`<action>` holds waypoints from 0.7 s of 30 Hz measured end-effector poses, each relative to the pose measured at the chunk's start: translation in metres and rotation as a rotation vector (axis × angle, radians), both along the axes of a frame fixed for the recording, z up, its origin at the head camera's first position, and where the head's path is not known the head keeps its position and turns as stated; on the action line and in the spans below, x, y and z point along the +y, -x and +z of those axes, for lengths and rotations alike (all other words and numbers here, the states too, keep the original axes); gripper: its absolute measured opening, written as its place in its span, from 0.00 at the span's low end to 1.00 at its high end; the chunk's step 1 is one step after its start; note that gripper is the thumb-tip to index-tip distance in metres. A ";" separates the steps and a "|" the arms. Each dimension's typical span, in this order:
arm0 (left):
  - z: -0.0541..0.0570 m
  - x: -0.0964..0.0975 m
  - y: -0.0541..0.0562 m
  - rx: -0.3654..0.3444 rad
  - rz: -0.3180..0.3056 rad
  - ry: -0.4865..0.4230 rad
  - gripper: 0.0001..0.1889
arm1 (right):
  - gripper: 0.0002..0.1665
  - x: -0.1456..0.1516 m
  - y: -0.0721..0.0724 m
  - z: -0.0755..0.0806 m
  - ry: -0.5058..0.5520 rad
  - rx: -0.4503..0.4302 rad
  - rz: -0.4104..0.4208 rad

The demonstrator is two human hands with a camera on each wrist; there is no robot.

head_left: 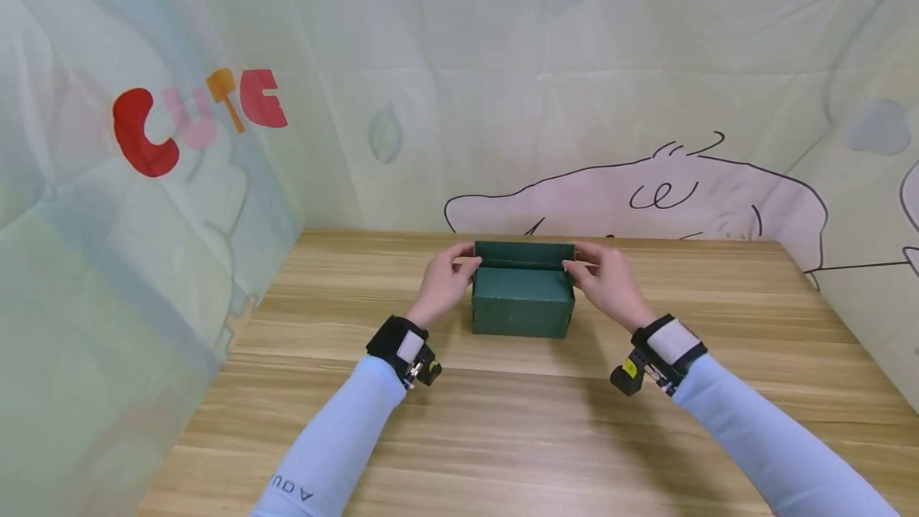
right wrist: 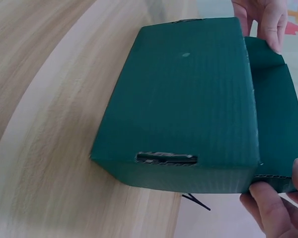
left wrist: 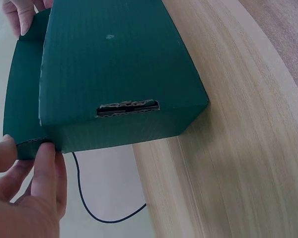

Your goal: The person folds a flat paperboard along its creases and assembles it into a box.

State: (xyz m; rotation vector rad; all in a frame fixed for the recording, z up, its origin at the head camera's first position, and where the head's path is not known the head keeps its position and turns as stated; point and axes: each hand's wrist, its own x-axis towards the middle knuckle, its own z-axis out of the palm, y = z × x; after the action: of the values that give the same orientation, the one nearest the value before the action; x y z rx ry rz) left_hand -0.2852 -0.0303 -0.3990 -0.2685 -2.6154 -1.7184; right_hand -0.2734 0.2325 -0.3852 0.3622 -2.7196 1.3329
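Observation:
A green cardboard box (head_left: 522, 313) sits on the wooden table, its hinged lid (head_left: 524, 253) raised along the far side. My left hand (head_left: 443, 287) pinches the lid's left end between thumb and fingers. At the opposite end, my right hand (head_left: 610, 287) pinches the lid in the same way. Up close in the left wrist view, the lid's small side flap (left wrist: 32, 148) lies between the left thumb and fingers. The right wrist view shows the other side flap (right wrist: 273, 182) between the right thumb and fingers. Narrow slots with frayed edges cut into the box's sides.
The wooden table (head_left: 502, 437) stretches toward me and to both sides of the box. Behind its far edge hangs a pale printed cloth (head_left: 431, 86), which also runs down the left and right sides.

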 end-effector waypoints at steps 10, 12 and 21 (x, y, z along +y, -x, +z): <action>-0.004 -0.006 -0.002 0.008 -0.055 0.022 0.19 | 0.21 0.001 0.000 -0.009 -0.010 0.086 -0.005; -0.005 -0.008 -0.002 0.023 -0.065 0.039 0.19 | 0.21 0.001 0.000 -0.011 -0.008 0.094 -0.007; -0.012 -0.011 -0.005 0.117 -0.136 0.055 0.18 | 0.17 0.005 -0.004 -0.023 0.078 0.073 0.028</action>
State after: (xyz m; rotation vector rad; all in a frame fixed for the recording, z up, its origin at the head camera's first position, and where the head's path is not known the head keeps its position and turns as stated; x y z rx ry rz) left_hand -0.2799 -0.0418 -0.4113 -0.5419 -2.6175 -1.6145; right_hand -0.2690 0.2370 -0.4084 0.4343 -2.6042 1.3997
